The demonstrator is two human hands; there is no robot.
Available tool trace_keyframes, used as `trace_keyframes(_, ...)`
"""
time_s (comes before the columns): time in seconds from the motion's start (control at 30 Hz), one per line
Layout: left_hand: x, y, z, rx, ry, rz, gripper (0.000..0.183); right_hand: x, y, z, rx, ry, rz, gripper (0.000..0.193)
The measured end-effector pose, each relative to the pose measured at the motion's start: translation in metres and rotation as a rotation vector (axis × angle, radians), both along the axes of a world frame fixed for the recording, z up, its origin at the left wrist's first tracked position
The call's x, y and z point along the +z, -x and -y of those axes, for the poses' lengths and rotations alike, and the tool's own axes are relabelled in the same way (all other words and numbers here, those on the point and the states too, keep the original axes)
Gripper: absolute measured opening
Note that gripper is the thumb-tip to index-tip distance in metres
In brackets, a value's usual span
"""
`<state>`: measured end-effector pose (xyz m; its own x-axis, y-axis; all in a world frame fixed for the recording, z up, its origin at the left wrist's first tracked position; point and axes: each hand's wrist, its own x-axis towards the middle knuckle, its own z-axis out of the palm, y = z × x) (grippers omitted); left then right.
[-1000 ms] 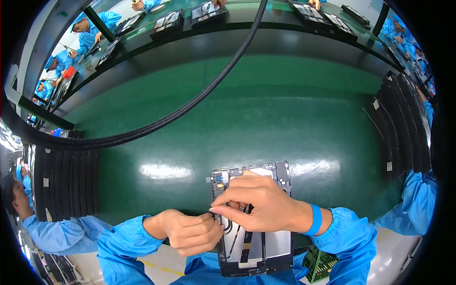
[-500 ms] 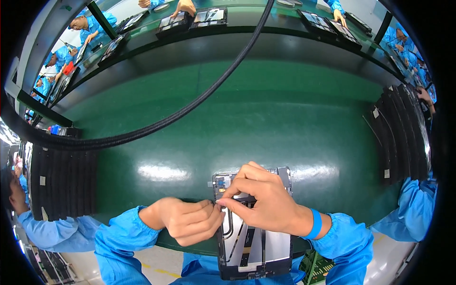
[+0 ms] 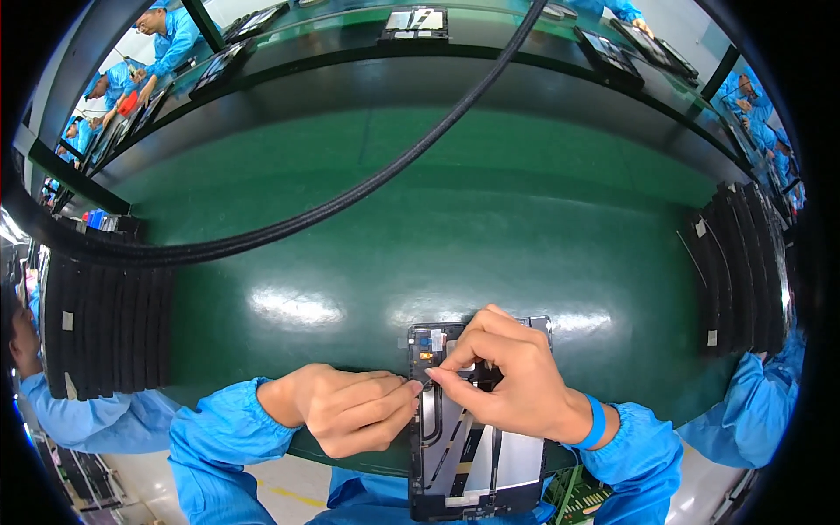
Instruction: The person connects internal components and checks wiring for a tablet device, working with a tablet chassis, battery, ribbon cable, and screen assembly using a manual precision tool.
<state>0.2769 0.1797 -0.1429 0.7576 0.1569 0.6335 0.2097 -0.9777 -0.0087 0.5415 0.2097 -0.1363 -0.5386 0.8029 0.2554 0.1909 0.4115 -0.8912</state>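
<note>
An opened tablet [image 3: 522, 455] lies at the table's near edge, its dark frame, pale inner panel and black flat cables exposed. Over its upper part, my right hand [image 3: 516, 376] is closed in a pinch, thumb against index finger. What sits between those fingertips is too small to make out. My left hand [image 3: 359, 409] is closed at the tablet's left edge, its fingertips close to the right thumb; anything in them is hidden. A small gold-coloured part [image 3: 426, 356] shows near the tablet's upper left corner.
Stacks of black trays stand at the left [image 3: 109, 332] and right [image 3: 744, 271]. A thick black cable [image 3: 350, 194] arches across the view. Beyond the green tabletop [image 3: 420, 227], a raised shelf carries more opened tablets [image 3: 416, 24]. Co-workers in blue sit around.
The tablet and my right hand appear slightly farther right and lower as the view shifts. My hands keep their pinch. On the far shelf, a person's hand and one device have left view.
</note>
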Motion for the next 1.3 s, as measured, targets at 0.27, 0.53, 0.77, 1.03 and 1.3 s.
trace_keyframes(0.27,-0.003,-0.001,0.000,0.027,0.021,-0.015,0.023,-0.004,0.001,-0.001,0.008,-0.081,0.018,0.017)
trace_keyframes(0.53,-0.003,0.004,-0.001,0.011,0.069,-0.007,0.026,-0.002,0.003,0.002,-0.014,-0.064,-0.008,0.020)
trace_keyframes(0.77,-0.007,0.004,-0.004,-0.036,0.029,-0.013,0.021,-0.005,0.004,0.004,-0.020,-0.133,-0.036,0.020)
trace_keyframes(1.03,-0.005,0.003,-0.007,-0.004,0.150,0.014,0.017,-0.011,0.007,-0.001,-0.030,-0.233,-0.004,0.020)
trace_keyframes(1.3,-0.002,-0.010,0.013,0.167,0.076,-0.005,0.018,-0.007,-0.011,-0.010,-0.284,-0.316,-0.149,0.077)
